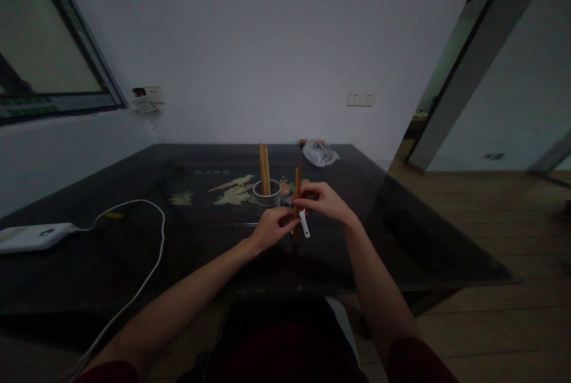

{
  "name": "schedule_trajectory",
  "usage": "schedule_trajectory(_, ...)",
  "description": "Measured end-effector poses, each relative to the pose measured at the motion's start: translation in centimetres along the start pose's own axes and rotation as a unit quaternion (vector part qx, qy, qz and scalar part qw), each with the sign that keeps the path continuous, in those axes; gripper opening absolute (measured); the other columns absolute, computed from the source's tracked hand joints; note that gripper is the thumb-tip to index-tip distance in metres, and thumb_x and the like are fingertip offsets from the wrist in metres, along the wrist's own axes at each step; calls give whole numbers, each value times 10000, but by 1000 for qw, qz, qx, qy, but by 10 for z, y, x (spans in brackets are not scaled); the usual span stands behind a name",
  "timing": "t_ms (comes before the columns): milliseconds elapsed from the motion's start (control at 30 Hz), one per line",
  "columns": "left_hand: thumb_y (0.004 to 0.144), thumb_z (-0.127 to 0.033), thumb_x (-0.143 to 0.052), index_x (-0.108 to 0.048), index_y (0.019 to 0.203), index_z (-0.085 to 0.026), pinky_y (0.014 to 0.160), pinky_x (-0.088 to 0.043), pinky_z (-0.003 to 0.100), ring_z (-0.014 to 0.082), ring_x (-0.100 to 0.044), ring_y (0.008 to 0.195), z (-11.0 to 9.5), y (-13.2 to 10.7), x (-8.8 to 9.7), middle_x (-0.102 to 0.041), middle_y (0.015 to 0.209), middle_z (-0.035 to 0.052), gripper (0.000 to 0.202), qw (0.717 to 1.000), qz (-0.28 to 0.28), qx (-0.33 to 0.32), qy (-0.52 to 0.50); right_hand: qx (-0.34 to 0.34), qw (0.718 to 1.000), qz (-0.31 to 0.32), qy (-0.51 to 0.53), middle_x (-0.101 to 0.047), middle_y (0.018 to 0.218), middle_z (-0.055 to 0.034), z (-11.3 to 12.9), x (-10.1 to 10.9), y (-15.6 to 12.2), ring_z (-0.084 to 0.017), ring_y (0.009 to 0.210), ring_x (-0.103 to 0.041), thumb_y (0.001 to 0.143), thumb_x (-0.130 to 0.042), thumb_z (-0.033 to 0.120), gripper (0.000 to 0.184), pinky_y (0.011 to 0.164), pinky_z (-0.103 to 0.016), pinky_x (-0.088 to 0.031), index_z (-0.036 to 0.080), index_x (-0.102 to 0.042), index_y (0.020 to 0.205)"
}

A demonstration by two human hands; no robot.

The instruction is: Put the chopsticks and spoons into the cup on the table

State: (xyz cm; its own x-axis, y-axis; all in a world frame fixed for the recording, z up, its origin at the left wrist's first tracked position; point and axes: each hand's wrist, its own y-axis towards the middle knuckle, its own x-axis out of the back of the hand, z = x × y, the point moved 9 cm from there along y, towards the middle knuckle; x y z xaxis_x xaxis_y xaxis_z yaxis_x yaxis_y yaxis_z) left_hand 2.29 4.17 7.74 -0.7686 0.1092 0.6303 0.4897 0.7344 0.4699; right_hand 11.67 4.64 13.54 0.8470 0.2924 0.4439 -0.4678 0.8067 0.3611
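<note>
A pair of wooden chopsticks [297,179] stands upright above the dark table between my hands. My left hand [272,228] is closed with its fingertips around their lower part. Higher up, my right hand [328,200] pinches them from the right side. A white spoon [305,225] lies just beneath my right hand, its handle toward me and its other end partly hidden by my fingers. Beyond my left hand is a round grey cup [256,192] with several more chopsticks [264,169] leaning upright in it.
The glossy black table [214,264] bears a painted bird and flowers. A crumpled clear plastic bag [320,154] lies at the back edge by the wall. At the left, a white device [35,236] trails a white cable [161,234] over the front edge.
</note>
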Motion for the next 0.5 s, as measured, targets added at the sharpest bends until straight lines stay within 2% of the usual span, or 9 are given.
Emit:
schedule_trajectory(233,848,-340,-553,-674,843,-139,621,-404,225,117,-531,637,2,-1,-2,-641,741,38,234,1000,6,1,16,-6,1000,-8,0,-661,720,-14,2,3,-3,-144,638,-613,733,-677,364,207,572,-246,-503,159,-685,764)
schedule_trajectory(500,858,-322,-543,-692,857,-141,620,-403,222,119,-547,650,-4,-1,-2,-640,752,41,235,1000,-2,-21,13,-17,996,-83,22,-656,706,-23,0,9,-15,-155,632,-610,702,-694,358,197,604,-268,-510,165,-677,733)
